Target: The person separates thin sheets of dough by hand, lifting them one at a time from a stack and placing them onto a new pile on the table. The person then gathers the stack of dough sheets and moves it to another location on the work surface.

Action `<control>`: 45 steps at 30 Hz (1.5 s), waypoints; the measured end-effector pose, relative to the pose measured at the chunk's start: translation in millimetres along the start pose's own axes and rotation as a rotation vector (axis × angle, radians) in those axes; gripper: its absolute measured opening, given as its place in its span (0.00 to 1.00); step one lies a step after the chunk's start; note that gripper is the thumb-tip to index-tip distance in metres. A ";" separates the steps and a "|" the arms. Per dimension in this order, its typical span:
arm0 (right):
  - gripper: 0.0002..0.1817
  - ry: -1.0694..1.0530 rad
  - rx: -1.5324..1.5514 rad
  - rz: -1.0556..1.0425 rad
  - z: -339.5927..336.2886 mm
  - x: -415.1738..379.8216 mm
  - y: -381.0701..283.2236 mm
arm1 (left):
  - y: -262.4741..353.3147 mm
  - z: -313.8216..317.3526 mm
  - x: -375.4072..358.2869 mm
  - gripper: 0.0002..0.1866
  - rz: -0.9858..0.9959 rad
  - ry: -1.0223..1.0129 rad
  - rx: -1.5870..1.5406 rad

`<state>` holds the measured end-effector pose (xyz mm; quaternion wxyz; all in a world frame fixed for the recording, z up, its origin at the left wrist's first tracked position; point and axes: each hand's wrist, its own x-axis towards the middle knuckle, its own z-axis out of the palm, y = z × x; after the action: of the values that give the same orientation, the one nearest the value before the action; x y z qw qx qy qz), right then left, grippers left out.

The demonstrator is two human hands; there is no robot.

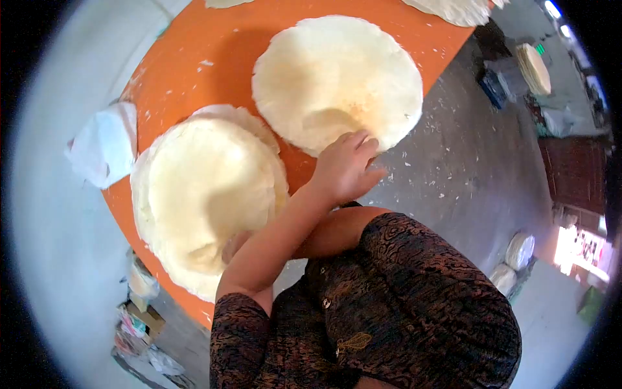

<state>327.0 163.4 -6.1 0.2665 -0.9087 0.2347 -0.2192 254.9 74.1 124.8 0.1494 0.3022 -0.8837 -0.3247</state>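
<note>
Two piles of large, thin, pale round flatbreads lie on an orange table. My left hand [350,165] reaches across to the right-hand flatbread pile [337,78], its fingers stretched over the near edge and its thumb apart. Nothing shows in its grasp. Beneath my left forearm, my right arm crosses to the left-hand flatbread pile [201,175]. My right hand [236,245] is at the near right part of that pile's top sheet, beside a small fold. It is blurred and mostly covered by the left forearm, so its grip is hidden.
The orange table [217,61] carries white crumbs. A white plastic bag [107,146] hangs at its left edge, and more flatbread [453,10] sits at the far end. Flakes dot the grey floor [453,162]. Bags and a box [150,318] stand at lower left.
</note>
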 end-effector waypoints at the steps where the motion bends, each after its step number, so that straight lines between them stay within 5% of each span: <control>1: 0.06 0.011 0.021 -0.029 3.9 12.1 -4.2 | 8.3 -16.3 -23.2 0.20 0.027 0.111 -0.120; 2: 0.06 0.035 0.055 -0.061 7.0 24.8 -7.2 | 14.0 -31.8 -51.4 0.17 0.057 0.228 -0.238; 4: 0.06 0.107 0.151 -0.123 12.1 49.2 -8.4 | 13.3 -61.8 -123.5 0.15 -0.170 -0.032 -0.878; 6: 0.07 0.134 0.246 -0.114 6.0 76.4 -6.0 | 6.6 -78.0 -194.1 0.13 -0.228 -0.175 -1.099; 7: 0.07 0.102 0.264 -0.069 -1.9 89.6 -9.9 | 4.4 -73.7 -230.1 0.14 -0.430 -0.187 -1.343; 9: 0.11 -0.173 0.104 0.132 -51.8 117.4 -23.5 | -6.1 -40.1 -290.7 0.17 -0.561 -0.008 -1.441; 12: 0.15 -0.183 0.069 0.082 -111.7 173.6 -24.4 | -3.7 -7.2 -342.3 0.19 -0.615 0.249 -1.554; 15: 0.12 -0.318 0.000 0.098 -174.5 242.8 -47.1 | -4.2 -1.6 -351.2 0.21 -0.549 0.443 -1.596; 18: 0.16 -0.216 -0.521 -0.056 -222.1 287.8 -125.4 | -20.3 4.4 -340.0 0.23 -0.470 0.446 -1.678; 21: 0.19 -0.284 -0.002 0.222 -240.6 315.3 -142.9 | -41.8 13.6 -327.6 0.26 -0.220 0.531 -1.855; 24: 0.10 -0.024 0.199 0.409 -291.3 300.8 -174.0 | -67.2 5.0 -322.9 0.38 -0.187 0.696 -1.900; 25: 0.15 0.016 0.686 0.269 -293.1 301.1 -139.0 | -74.7 -2.8 -321.3 0.42 -0.171 0.767 -1.904; 27: 0.16 0.099 0.926 0.448 -281.6 271.6 -102.7 | -92.5 -22.2 -330.1 0.41 -0.044 0.971 -2.104; 30: 0.19 0.239 1.293 0.751 -249.9 218.7 -58.6 | -78.0 -47.1 -354.8 0.42 0.230 1.247 -1.955; 32: 0.19 0.321 1.206 0.841 -207.1 168.7 -47.2 | -79.1 -40.3 -378.6 0.41 0.279 1.301 -1.911; 35: 0.20 0.358 1.356 1.082 -118.7 97.6 28.0 | -74.9 -11.9 -394.3 0.37 -0.282 1.356 -1.682; 36: 0.21 0.370 1.338 1.114 -91.8 76.7 43.8 | -111.2 21.0 -414.2 0.34 0.452 0.930 -2.320; 39: 0.22 0.353 1.341 1.079 -69.6 52.3 73.0 | -67.4 -12.7 -385.2 0.32 -0.225 1.276 -1.940; 43: 0.21 0.300 1.340 1.078 -75.5 49.1 69.2 | -85.6 -8.1 -374.3 0.22 -0.717 1.368 -1.721; 45: 0.22 0.323 1.346 1.096 -80.6 50.8 59.8 | -92.3 -4.2 -380.5 0.18 -0.783 1.337 -1.728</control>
<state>306.6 60.4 34.1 0.7764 -0.2765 0.4933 -0.2782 591.2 256.3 40.8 0.6323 0.4636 0.0416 -0.6193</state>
